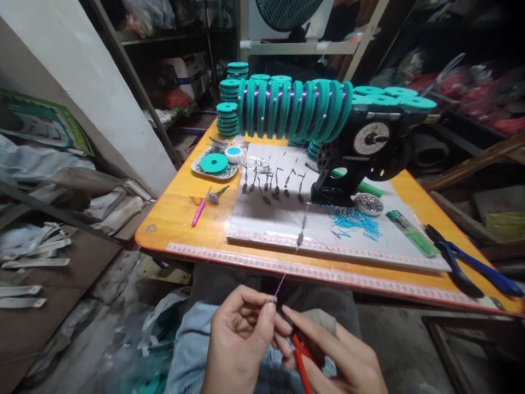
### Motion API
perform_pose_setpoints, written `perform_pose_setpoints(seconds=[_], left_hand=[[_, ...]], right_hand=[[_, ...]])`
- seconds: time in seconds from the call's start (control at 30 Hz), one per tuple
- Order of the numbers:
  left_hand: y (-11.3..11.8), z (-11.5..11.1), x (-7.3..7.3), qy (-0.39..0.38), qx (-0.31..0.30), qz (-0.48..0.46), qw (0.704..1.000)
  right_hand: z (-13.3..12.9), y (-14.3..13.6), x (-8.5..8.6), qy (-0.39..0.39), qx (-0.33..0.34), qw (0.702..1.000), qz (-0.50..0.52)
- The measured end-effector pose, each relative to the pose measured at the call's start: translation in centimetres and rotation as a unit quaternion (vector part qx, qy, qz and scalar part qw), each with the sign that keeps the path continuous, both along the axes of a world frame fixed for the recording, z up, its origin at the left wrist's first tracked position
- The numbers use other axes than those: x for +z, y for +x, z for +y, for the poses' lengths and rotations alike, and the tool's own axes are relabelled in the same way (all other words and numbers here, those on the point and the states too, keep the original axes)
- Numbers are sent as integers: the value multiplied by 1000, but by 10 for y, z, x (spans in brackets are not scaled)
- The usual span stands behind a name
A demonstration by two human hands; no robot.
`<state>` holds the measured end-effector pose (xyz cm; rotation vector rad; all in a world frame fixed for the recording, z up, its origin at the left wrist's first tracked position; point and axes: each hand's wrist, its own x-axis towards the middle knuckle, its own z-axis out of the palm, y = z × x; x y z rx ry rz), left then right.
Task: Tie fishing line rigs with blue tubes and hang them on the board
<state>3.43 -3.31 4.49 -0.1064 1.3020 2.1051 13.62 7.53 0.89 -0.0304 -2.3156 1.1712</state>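
Above my lap, my left hand [246, 334] pinches a thin purple fishing line [280, 284] between thumb and forefinger. The line runs up over the table edge to a dark grey sinker [301, 238] with a coiled part above it. My right hand [336, 350] is closed around red-handled pliers [302, 364]; their jaws lie close to my left fingertips and are mostly hidden. Farther up stands a black winding machine [342, 164] carrying a row of teal foam spools [293, 109] wound with purple line. Several dark sinkers [276, 190] lie on the white board [262, 219].
Blue tube pieces [356, 223], a bowl of small metal parts [369, 203], a green box cutter [412, 232] and blue-handled pliers [471, 262] lie at right. At left are a pink needle tool [199, 212] and a tray [223, 176]. A measuring tape [246, 264] lines the table's front edge.
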Motion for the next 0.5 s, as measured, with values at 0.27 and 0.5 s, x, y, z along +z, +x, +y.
perform_pose_setpoints(seconds=[0.27, 0.5], left_hand=[[0, -1, 4, -7, -4, -1, 1000], [-3, -5, 6, -59, -45, 43, 996]], right_hand=[[1, 8, -4, 19, 5, 999, -48], [6, 8, 0, -8, 36, 998, -41]])
